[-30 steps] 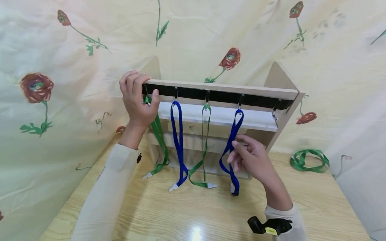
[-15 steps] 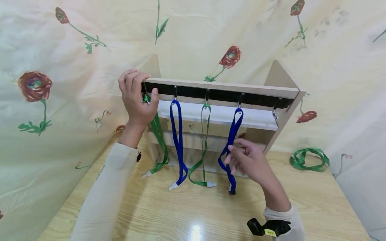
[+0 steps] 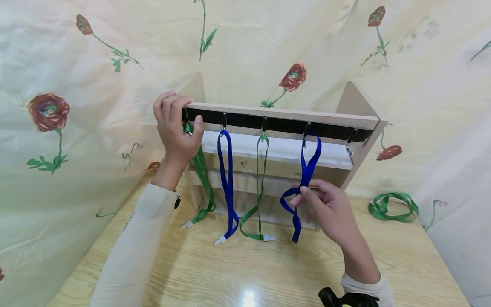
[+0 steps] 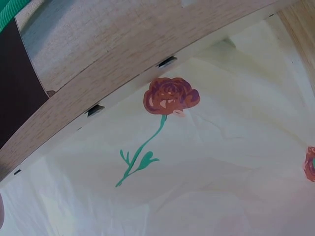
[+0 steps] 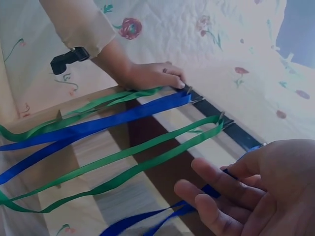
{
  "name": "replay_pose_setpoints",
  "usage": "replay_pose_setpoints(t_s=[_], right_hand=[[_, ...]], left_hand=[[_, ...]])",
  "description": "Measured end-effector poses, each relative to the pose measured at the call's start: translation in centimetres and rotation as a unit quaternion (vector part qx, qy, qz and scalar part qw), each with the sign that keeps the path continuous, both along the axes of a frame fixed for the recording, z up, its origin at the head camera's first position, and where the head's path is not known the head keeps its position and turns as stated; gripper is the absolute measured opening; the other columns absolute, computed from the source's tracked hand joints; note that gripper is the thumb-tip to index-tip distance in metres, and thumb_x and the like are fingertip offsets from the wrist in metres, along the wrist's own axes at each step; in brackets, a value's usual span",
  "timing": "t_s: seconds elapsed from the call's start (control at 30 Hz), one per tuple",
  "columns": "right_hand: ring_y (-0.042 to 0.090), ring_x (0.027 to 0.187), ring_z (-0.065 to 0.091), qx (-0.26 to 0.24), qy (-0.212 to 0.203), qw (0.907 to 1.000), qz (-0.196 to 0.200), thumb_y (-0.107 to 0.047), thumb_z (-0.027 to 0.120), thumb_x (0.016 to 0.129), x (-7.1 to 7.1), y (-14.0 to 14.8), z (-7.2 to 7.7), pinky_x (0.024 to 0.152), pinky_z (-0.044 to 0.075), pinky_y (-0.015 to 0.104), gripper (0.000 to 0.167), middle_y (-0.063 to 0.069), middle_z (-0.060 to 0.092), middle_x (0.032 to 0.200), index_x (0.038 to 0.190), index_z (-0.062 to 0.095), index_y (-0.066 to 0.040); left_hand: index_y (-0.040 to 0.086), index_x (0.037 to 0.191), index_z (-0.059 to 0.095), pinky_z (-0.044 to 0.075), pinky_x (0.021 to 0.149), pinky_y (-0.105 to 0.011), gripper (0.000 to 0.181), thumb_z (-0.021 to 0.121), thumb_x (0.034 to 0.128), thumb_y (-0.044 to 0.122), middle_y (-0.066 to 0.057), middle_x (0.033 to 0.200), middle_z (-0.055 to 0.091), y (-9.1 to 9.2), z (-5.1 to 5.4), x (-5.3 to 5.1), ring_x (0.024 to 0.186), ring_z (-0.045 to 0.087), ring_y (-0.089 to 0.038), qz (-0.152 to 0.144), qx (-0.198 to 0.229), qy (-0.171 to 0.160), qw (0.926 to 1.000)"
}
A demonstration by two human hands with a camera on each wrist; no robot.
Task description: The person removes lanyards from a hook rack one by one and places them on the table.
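In the head view my left hand (image 3: 174, 128) grips the left end of the wooden rack's top board (image 3: 284, 111), fingers over the edge and thumb in front. My right hand (image 3: 330, 209) pinches a blue lanyard (image 3: 308, 170) between thumb and index finger, about midway down. That lanyard's top loop stands up beside the fourth hook (image 3: 305, 140); whether it is still round the hook, I cannot tell. In the right wrist view the same blue lanyard (image 5: 133, 221) trails past the right fingers. Left of it hang a green lanyard (image 3: 259, 196), another blue lanyard (image 3: 228, 183) and a green one (image 3: 203, 175).
A black strip (image 3: 245, 120) carries the row of hooks; the rightmost hook (image 3: 349, 146) is bare. A coiled green lanyard (image 3: 394, 207) lies on the wooden table (image 3: 238, 273) at the right. Flowered cloth (image 3: 245, 51) hangs behind the rack.
My right hand has moved slightly right and pinches the blue lanyard. Its top loop has risen and swung right of the hook. The left hand stays on the rack.
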State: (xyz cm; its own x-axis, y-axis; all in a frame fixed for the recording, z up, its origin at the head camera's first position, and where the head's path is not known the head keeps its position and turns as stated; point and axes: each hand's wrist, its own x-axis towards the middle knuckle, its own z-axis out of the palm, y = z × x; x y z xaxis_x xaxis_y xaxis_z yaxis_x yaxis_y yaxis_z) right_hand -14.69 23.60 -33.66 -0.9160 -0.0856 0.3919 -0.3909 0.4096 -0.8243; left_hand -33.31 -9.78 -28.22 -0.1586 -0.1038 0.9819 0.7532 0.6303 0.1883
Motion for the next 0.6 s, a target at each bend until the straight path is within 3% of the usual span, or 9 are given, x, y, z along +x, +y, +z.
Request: replay_pose_setpoints(t_s=[0.13, 0.37, 0.6], right_hand=[[0.006, 0.076, 0.074, 0.002, 0.019, 0.9997, -0.014, -0.011, 0.055, 0.108, 0.6, 0.1, 0.5, 0.056, 0.061, 0.035, 0.023, -0.014, 0.080, 0.091, 0.118, 0.067, 0.005], [0.002, 0.099, 0.076, -0.012, 0.051, 0.9984, -0.021, -0.005, 0.054, 0.107, 1.4, 0.3, 1.2, 0.061, 0.062, 0.032, 0.023, -0.015, 0.080, 0.102, 0.123, 0.068, 0.006], [0.003, 0.102, 0.075, -0.014, 0.088, 0.9946, -0.052, -0.001, 0.053, 0.106, 2.2, 0.4, 1.8, 0.069, 0.063, 0.025, 0.023, -0.015, 0.078, 0.112, 0.121, 0.071, 0.002]], left_hand=[[0.002, 0.113, 0.066, 0.038, 0.119, -0.048, 0.044, 0.052, 0.0898, 0.036, -0.019, 0.113, 0.064, 0.0, 0.0, 0.0, 0.132, 0.050, -0.037, -0.001, 0.001, 0.001, 1.0000], [0.004, 0.113, 0.067, 0.037, 0.120, -0.049, 0.044, 0.053, 0.0885, 0.037, -0.019, 0.113, 0.065, 0.1, 0.0, 0.0, 0.132, 0.050, -0.037, -0.013, 0.007, 0.004, 0.9999], [0.004, 0.113, 0.067, 0.037, 0.119, -0.049, 0.043, 0.053, 0.0890, 0.037, -0.019, 0.113, 0.065, 0.1, 0.1, 0.1, 0.131, 0.051, -0.037, -0.010, 0.008, 0.004, 0.9999]])
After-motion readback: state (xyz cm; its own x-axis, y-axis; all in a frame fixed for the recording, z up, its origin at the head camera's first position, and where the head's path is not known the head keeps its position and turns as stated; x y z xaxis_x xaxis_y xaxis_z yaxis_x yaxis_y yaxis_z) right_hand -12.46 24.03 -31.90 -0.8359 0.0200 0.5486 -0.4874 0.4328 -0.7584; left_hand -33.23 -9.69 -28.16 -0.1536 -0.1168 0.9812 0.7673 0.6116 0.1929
